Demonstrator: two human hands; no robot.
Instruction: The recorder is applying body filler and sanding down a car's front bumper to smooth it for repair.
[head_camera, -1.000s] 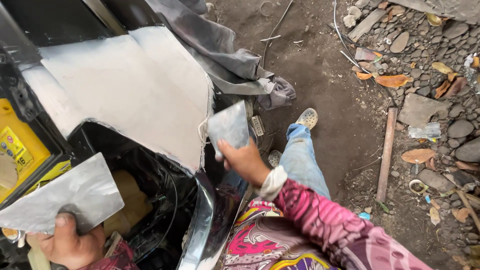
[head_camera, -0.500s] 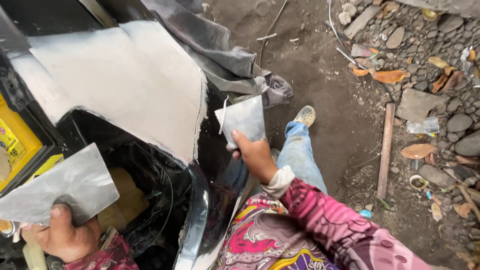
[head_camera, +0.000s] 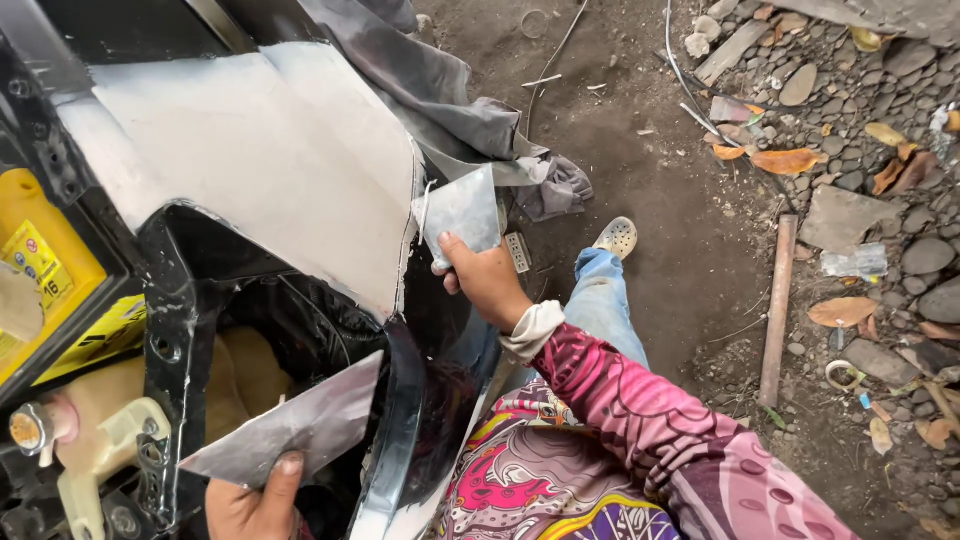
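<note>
My right hand (head_camera: 487, 283) grips a small flat grey spreader (head_camera: 459, 212) and holds its edge against the lower right rim of a car fender (head_camera: 260, 150) coated in pale grey filler. My left hand (head_camera: 252, 502), at the bottom edge of the head view, holds a larger flat grey board (head_camera: 292, 425) smeared with filler, level over the open engine bay. My right sleeve is pink and patterned. My jeans leg and a pale shoe (head_camera: 618, 238) rest on the dirt beside the car.
A yellow battery (head_camera: 45, 280) and a cream reservoir (head_camera: 95, 420) sit in the engine bay. A grey cloth (head_camera: 470, 120) drapes off the fender. Stones, dry leaves, a wooden stick (head_camera: 777, 300) and litter lie on the dirt to the right.
My right hand has lifted the spreader up to the fender's edge. My left hand and the board have shifted right and lower in view as the camera moved.
</note>
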